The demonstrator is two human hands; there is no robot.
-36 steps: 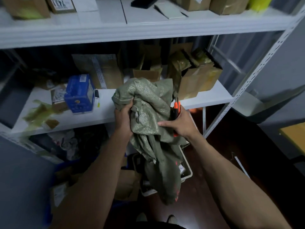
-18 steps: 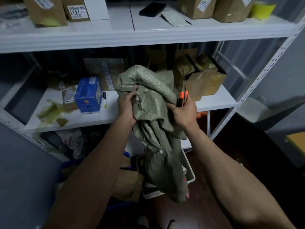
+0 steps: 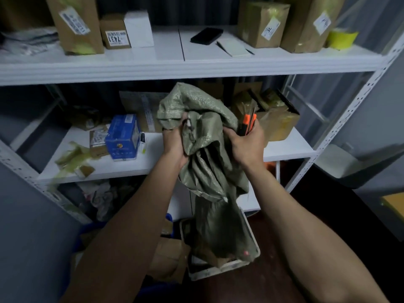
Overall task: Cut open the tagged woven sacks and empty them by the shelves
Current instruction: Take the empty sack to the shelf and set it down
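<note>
Sack (image 3: 207, 169) hangs bunched between the hands, left hand (image 3: 175, 142) gripping its cloth, right hand (image 3: 244, 143) holding orange cutter (image 3: 248, 123) against it

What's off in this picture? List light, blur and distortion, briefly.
Head view: dim, bluish light, the space under the middle shelf nearly black. Head view: wide-angle bend bows the top shelf edge. Head view: soft overall, the yellow tape scraps smeared at left; the woven sack and orange cutter read clearly.
</note>
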